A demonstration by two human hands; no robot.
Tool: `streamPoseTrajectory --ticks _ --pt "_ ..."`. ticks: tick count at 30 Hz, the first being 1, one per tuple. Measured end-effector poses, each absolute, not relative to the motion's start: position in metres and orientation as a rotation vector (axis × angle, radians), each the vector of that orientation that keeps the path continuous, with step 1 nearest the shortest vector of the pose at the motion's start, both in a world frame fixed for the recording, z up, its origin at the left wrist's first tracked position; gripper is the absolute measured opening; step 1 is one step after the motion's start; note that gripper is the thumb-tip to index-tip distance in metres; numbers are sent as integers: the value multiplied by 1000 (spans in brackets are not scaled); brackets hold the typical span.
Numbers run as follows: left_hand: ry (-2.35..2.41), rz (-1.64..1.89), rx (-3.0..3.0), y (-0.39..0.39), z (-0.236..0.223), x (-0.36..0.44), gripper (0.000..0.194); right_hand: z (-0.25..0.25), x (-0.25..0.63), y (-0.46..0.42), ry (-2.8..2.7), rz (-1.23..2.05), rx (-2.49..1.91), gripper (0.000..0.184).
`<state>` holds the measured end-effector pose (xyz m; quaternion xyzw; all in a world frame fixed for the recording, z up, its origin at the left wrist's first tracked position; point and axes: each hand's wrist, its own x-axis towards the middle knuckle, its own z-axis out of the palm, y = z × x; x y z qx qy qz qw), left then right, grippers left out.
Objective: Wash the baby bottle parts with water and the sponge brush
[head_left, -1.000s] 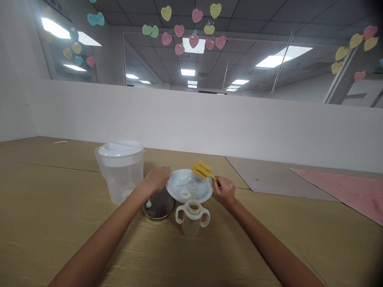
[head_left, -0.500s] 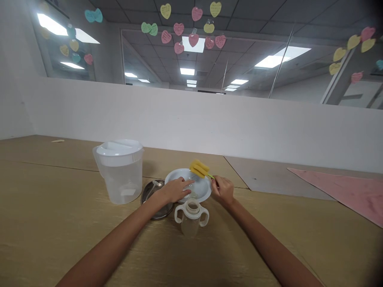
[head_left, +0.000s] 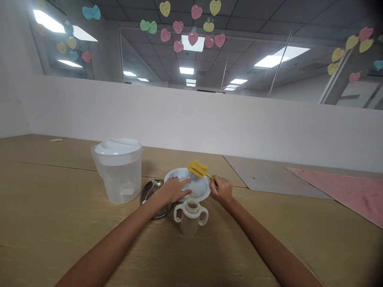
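My right hand point(head_left: 222, 189) is closed round the green handle of a bottle brush with a yellow sponge head point(head_left: 197, 168). The sponge hangs over the far side of a white bowl point(head_left: 204, 193). Over the bowl's near left rim lies my left hand point(head_left: 176, 189), fingers stretched out and spread, holding nothing that I can see. Something clear shows inside the bowl, too faint to name. Just in front of the bowl stands an open baby bottle point(head_left: 190, 223) with two white handles. A metal dish point(head_left: 161, 213) with a clear, straw-like piece in it sits partly under my left forearm.
A clear plastic pitcher point(head_left: 121, 175) with a white lid stands on the left of the wooden table point(head_left: 60, 207). At the right lie a grey board point(head_left: 269, 177) and a pink sheet point(head_left: 344, 187). A white wall point(head_left: 179, 119) rises behind the table.
My left hand's fingers have spread a little wider over the bowl. The brush has barely moved. The whole view has shifted very slightly.
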<state>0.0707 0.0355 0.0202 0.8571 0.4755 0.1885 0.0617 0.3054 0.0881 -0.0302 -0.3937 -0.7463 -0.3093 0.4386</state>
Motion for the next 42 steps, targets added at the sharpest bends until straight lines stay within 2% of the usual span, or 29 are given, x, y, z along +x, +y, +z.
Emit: streamPoseTrajectory --ticks 4,8,13,18,23,27,36,42 --pt "1528 392 2578 34 24 71 49 -31 306 89 -1858 -775 -974 21" --pt "1579 373 2615 35 24 72 42 -31 306 89 -1857 -782 -977 21" --pt "1595 495 2649 35 23 75 28 -32 308 90 -1856 -782 -993 21" --pt "1672 740 2558 34 38 72 25 -33 311 91 -1838 -781 -1009 21" --pt "1439 1025 2432 28 62 62 29 -31 312 91 -1819 -794 -986 22" --pt "1225 1104 2401 19 73 57 33 -30 310 87 -1857 -811 -912 20" --pt "1058 798 2476 3 81 58 34 -28 305 83 -1945 -875 -718 17" --pt "1401 732 2486 3 81 61 45 -24 299 79 -1983 -918 -647 18"
